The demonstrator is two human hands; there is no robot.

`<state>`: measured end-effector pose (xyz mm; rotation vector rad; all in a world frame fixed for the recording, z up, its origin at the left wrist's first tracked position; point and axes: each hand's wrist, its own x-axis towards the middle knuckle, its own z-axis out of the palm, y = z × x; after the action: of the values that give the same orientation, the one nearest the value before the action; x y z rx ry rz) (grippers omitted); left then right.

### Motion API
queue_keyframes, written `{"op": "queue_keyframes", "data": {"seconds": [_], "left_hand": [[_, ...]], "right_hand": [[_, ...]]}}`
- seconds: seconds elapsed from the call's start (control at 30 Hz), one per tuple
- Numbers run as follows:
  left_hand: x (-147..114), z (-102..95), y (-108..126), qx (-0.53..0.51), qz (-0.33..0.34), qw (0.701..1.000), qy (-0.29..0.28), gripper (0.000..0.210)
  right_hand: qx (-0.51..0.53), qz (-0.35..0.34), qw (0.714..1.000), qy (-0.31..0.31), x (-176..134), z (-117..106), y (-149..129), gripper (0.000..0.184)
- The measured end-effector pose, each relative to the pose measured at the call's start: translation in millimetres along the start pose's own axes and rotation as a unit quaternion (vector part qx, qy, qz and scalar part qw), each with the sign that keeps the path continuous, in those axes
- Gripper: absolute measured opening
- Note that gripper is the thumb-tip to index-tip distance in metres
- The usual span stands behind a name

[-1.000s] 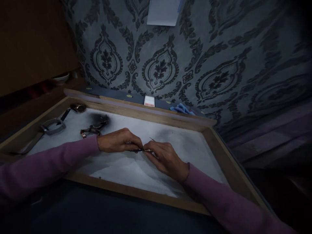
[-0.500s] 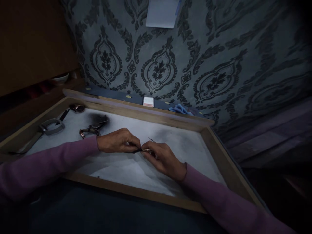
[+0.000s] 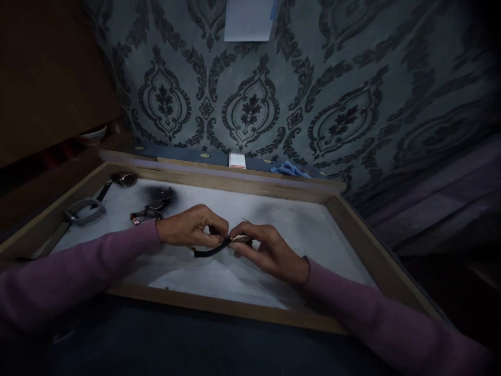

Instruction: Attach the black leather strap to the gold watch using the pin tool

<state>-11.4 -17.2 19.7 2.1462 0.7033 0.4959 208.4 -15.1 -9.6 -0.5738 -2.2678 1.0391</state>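
Both hands meet over the middle of a shallow wooden tray (image 3: 219,305) lined with white paper. My right hand (image 3: 270,250) pinches a small watch case (image 3: 240,239) at its fingertips, and a thin metal tool tip pokes up behind its fingers. A dark strap (image 3: 209,251) hangs from the case and curves left under my left hand (image 3: 191,227), whose fingertips grip the strap where it joins the case. Both arms wear pink sleeves.
On the tray's left lie pliers (image 3: 152,209), a loupe on a handle (image 3: 84,211) and another watch (image 3: 123,179). Behind the far rim sit a small white box (image 3: 237,160) and a blue cloth (image 3: 289,168). A patterned wall rises behind.
The hands have lifted the watch slightly, so its dark strap now hangs visible below my left hand. The view has shifted a little.
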Motion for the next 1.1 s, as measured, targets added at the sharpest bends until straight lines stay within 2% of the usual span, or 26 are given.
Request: {"op": "queue_keyframes", "data": {"seconds": [0.2, 0.37, 0.57, 0.7, 0.87, 0.97, 1.1], "left_hand": [[0, -2.4, -5, -0.049, -0.028, 0.998, -0.024, 0.016], [0, -3.8, -3, -0.063, -0.045, 0.997, 0.002, 0.031], [2, 9.5, 0, -0.027, -0.091, 0.995, 0.020, 0.019], [4, 17.2, -5, -0.068, -0.123, 0.989, 0.049, 0.018], [6, 13.4, -8, -0.125, -0.124, 0.984, 0.039, 0.017], [6, 9.3, -8, -0.144, -0.126, 0.981, 0.032, 0.018], [5, 6.4, -8, -0.160, -0.125, 0.979, 0.025, 0.019]], "right_hand": [[0.133, 0.113, 0.984, -0.009, 5, 0, -9, 0.019], [0.206, 0.167, 0.964, 0.008, 9, -3, -4, 0.023], [0.210, 0.174, 0.962, 0.016, 9, -4, 6, 0.023], [0.218, 0.181, 0.959, 0.019, 10, -1, 6, 0.025], [0.231, 0.181, 0.956, 0.007, 12, -5, 4, 0.032], [0.245, 0.168, 0.955, 0.002, 14, -10, 8, 0.042], [0.305, 0.192, 0.932, 0.022, 17, -14, 19, 0.054]]}}
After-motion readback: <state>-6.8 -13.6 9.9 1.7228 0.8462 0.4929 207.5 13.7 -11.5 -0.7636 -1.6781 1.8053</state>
